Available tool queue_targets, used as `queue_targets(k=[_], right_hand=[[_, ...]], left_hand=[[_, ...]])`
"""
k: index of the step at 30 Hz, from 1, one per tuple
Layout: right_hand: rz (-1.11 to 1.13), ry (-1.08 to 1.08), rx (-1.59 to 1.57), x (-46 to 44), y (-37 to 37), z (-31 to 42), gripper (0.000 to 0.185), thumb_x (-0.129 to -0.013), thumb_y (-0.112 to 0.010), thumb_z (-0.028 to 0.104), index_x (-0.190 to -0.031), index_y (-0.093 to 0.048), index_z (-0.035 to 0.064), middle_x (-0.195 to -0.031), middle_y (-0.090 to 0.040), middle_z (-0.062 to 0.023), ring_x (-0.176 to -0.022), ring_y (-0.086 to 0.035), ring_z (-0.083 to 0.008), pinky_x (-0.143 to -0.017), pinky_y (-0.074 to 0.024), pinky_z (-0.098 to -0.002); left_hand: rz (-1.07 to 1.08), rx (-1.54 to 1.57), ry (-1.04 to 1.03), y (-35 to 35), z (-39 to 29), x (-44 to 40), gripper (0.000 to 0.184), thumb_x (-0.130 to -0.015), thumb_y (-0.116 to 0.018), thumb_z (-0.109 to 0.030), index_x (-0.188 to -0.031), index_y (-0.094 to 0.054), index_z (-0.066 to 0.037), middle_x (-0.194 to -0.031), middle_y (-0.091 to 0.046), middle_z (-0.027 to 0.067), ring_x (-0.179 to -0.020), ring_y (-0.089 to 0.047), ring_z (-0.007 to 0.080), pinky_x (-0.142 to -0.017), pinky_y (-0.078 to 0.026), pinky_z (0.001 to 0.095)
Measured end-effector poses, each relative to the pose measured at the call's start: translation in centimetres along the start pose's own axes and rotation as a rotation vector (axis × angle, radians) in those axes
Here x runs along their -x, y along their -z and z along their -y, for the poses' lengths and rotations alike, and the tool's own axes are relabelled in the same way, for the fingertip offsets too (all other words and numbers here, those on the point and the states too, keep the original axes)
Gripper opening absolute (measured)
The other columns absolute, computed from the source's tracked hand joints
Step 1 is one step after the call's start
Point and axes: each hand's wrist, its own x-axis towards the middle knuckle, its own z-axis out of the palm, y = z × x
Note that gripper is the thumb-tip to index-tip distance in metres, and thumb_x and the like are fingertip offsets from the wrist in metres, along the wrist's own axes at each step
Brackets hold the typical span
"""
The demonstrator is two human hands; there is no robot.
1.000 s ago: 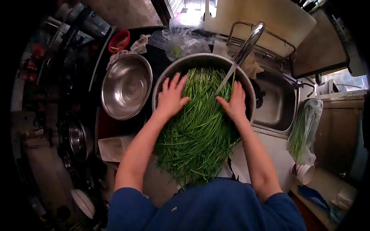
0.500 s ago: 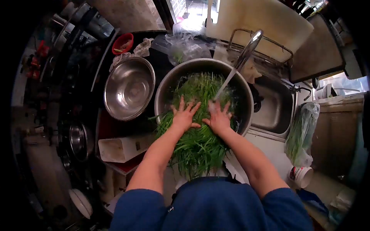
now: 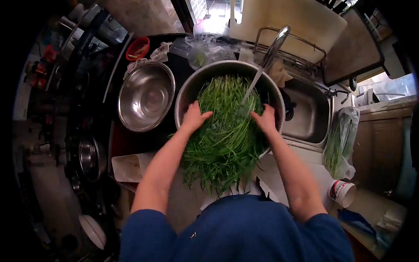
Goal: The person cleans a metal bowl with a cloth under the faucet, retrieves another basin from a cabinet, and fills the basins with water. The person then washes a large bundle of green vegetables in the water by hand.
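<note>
Long green stalks (image 3: 227,135) fill a large metal basin (image 3: 185,83) and hang over its near rim. Water runs from the faucet (image 3: 277,43) onto them. My left hand (image 3: 194,117) lies at the left side of the pile, thumb apart from the fingers, which curve down along the stalks. My right hand (image 3: 265,118) is at the right side in the same way, thumb apart and fingertips partly hidden against the basin's inner wall. The stalks lie between the two hands.
An empty metal bowl (image 3: 146,96) stands left of the basin, a red bowl (image 3: 137,48) behind it. To the right are a sink (image 3: 306,113), bagged green stalks (image 3: 341,144) and a white tub (image 3: 342,193). A white container (image 3: 126,168) sits near my left forearm.
Both hands have moved from the middle of the pile out to its sides, farther apart. The stalks, pressed down half a second ago, stand higher between them.
</note>
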Motion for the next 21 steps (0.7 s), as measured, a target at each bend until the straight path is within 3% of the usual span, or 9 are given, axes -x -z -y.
queue_targets(k=[1, 3, 6, 8, 11, 13, 15, 16, 21], right_hand=[[-0.007, -0.063, -0.059, 0.3, -1.6, -0.6, 0.096, -0.070, -0.074, 0.047, -0.136, -0.030, -0.0072, -0.139, -0.032, -0.0277, -0.130, -0.031, -0.0416, -0.108, -0.0272, -0.0437], [0.071, -0.160, -0.113, 0.8, -4.3, -0.4, 0.116, -0.068, -0.072, 0.059, -0.145, -0.013, -0.0055, -0.147, -0.021, -0.0278, -0.139, -0.016, -0.0380, -0.114, -0.0147, -0.0403], [0.104, -0.190, -0.509, 1.1, -7.8, 1.7, 0.097, -0.070, -0.079, 0.040, -0.141, -0.027, -0.0021, -0.138, -0.038, -0.0195, -0.119, -0.047, -0.0291, -0.096, -0.0423, -0.0392], [0.294, -0.128, -0.830, 2.8, -4.9, 6.1, 0.093, -0.070, -0.080, 0.035, -0.139, -0.029, -0.0009, -0.132, -0.046, -0.0167, -0.112, -0.053, -0.0272, -0.091, -0.0455, -0.0380], [0.330, -0.005, -0.865, 3.7, -2.5, 5.7, 0.080, -0.072, -0.077, 0.033, -0.133, -0.037, -0.0002, -0.124, -0.054, -0.0214, -0.113, -0.055, -0.0320, -0.093, -0.0447, -0.0396], [0.115, 0.063, -0.375, 3.7, -1.2, 5.0, 0.072, -0.074, -0.075, 0.034, -0.128, -0.046, -0.0036, -0.123, -0.055, -0.0233, -0.113, -0.055, -0.0334, -0.095, -0.0435, -0.0395], [-0.031, 0.028, -0.070, 4.5, 1.0, 6.0, 0.069, -0.074, -0.074, 0.034, -0.125, -0.050, -0.0046, -0.125, -0.054, -0.0246, -0.115, -0.054, -0.0338, -0.096, -0.0430, -0.0397], [-0.120, 0.051, -0.083, 4.5, 0.7, 5.1, 0.053, -0.081, -0.068, 0.027, -0.120, -0.055, -0.0059, -0.119, -0.058, -0.0250, -0.112, -0.056, -0.0340, -0.094, -0.0442, -0.0381], [-0.317, 0.398, -0.113, 4.5, 2.1, 2.5, 0.040, -0.084, -0.053, 0.005, -0.124, -0.054, -0.0005, -0.117, -0.062, -0.0180, -0.111, -0.058, -0.0286, -0.094, -0.0444, -0.0355]], left_hand=[[0.031, 0.114, 0.070, -2.3, 1.6, -1.1, 0.096, -0.075, -0.070, -0.053, -0.139, -0.028, 0.005, -0.135, -0.038, 0.0309, -0.125, -0.040, 0.0417, -0.101, -0.036, 0.0461], [-0.001, 0.251, 0.245, -6.1, 2.2, -2.0, 0.097, -0.075, -0.070, -0.053, -0.141, -0.026, 0.002, -0.135, -0.043, 0.0256, -0.125, -0.042, 0.0367, -0.102, -0.035, 0.0431], [0.179, 0.692, 0.344, -1.9, -5.7, 2.4, 0.091, -0.076, -0.073, -0.046, -0.141, -0.028, -0.002, -0.132, -0.048, 0.0185, -0.120, -0.048, 0.0305, -0.099, -0.038, 0.0391], [0.252, 0.858, 0.212, -2.8, -5.6, 1.8, 0.089, -0.075, -0.076, -0.040, -0.141, -0.029, -0.005, -0.129, -0.050, 0.0143, -0.116, -0.051, 0.0273, -0.096, -0.040, 0.0367], [0.267, 0.928, 0.038, -1.8, -4.9, 1.3, 0.090, -0.068, -0.080, -0.023, -0.141, -0.031, -0.006, -0.125, -0.054, 0.0119, -0.112, -0.053, 0.0249, -0.093, -0.043, 0.0355], [0.260, 0.951, -0.020, 0.0, -4.2, 1.6, 0.093, -0.062, -0.081, -0.010, -0.141, -0.032, -0.007, -0.122, -0.057, 0.0114, -0.111, -0.055, 0.0239, -0.092, -0.044, 0.0355], [0.174, 0.715, -0.046, 0.4, -2.7, 0.9, 0.093, -0.062, -0.080, -0.011, -0.141, -0.031, -0.007, -0.123, -0.057, 0.0142, -0.111, -0.055, 0.0263, -0.094, -0.044, 0.0362], [0.124, 0.597, -0.062, 0.9, -2.6, 0.6, 0.094, -0.062, -0.079, -0.012, -0.142, -0.030, -0.006, -0.124, -0.057, 0.0155, -0.112, -0.056, 0.0275, -0.095, -0.043, 0.0366], [0.063, -0.018, -0.083, 1.5, -2.1, 1.3, 0.090, -0.067, -0.077, -0.028, -0.141, -0.030, -0.007, -0.128, -0.052, 0.0179, -0.115, -0.051, 0.0356, -0.097, -0.042, 0.0411]])
